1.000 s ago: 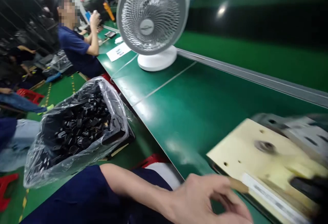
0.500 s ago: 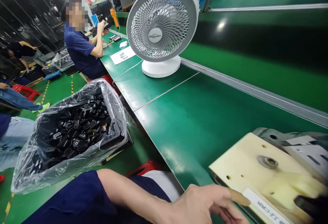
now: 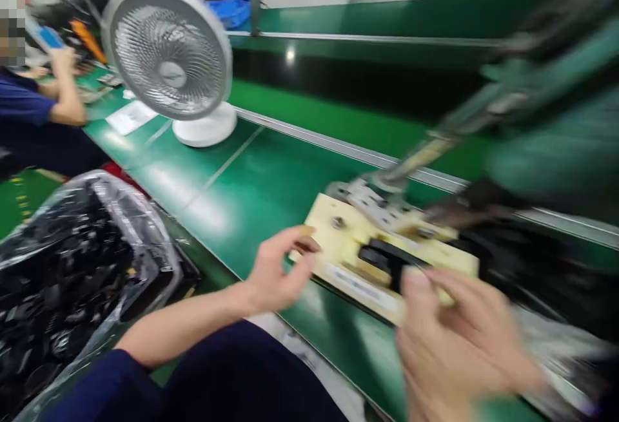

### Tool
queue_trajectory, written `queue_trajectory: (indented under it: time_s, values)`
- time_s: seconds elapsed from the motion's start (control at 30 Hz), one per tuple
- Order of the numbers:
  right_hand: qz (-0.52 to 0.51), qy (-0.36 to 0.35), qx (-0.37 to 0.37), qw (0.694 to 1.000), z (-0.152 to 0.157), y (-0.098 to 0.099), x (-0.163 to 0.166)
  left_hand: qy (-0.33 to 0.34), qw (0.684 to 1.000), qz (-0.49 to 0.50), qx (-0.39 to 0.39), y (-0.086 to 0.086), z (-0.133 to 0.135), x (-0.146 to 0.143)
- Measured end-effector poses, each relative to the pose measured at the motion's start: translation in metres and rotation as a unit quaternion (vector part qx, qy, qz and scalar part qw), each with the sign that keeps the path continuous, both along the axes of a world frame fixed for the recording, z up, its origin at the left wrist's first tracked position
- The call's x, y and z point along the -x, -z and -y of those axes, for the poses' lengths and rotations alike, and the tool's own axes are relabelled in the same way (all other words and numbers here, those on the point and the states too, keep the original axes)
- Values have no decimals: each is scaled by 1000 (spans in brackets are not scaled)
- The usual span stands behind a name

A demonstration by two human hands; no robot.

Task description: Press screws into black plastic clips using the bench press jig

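Note:
A cream-coloured fixture block (image 3: 324, 235) with a white label and a metal stud lies on the green bench. A black plastic part (image 3: 377, 256) sits over the middle of the block, blurred by motion. My right hand (image 3: 454, 332) pinches the near end of that part between thumb and fingers. At the block's left edge is my left hand (image 3: 283, 270), its fingers curled but apart with nothing seen between them; whether it touches the block I cannot tell. Behind the block stands a press-like metal arm (image 3: 435, 145), slanting up to the right.
A white fan (image 3: 169, 55) stands farther along the green bench (image 3: 285, 164). Left of the bench, a plastic-lined bin (image 3: 159, 248) holds many black parts. A co-worker (image 3: 29, 100) in dark blue works at the far left. Dark, blurred parts and clear plastic lie at right.
The view has swung right, so fan and bin sit farther left. My right hand and the black part have come fully into view on the block. My left hand stays near the block's edge.

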State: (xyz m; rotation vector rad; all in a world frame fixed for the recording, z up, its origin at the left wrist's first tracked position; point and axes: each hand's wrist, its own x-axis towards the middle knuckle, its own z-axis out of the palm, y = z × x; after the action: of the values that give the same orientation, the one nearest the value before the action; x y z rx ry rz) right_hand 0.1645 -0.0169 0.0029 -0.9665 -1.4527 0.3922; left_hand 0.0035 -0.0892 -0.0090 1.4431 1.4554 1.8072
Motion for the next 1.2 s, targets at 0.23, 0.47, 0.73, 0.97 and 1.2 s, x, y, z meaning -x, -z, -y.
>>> queue_trajectory:
  time_s: [0.23, 0.47, 0.73, 0.97, 1.2]
  values:
    - [50, 51, 23, 997, -1, 9, 12, 55, 997, 56, 25, 5, -36, -1]
    - [70, 41, 25, 996, 1, 9, 12, 123, 992, 7, -17, 1, -64, -13]
    - [125, 74, 11, 989, -1, 16, 16, 157, 987, -30, 3, 4, -77, -19]
    - [149, 131, -43, 979, -1, 21, 24, 169, 979, -112, 1, 2, -80, -22]
    - [143, 165, -63, 974, -1, 24, 30, 167, 983, -40, 70, -1, -87, -24]
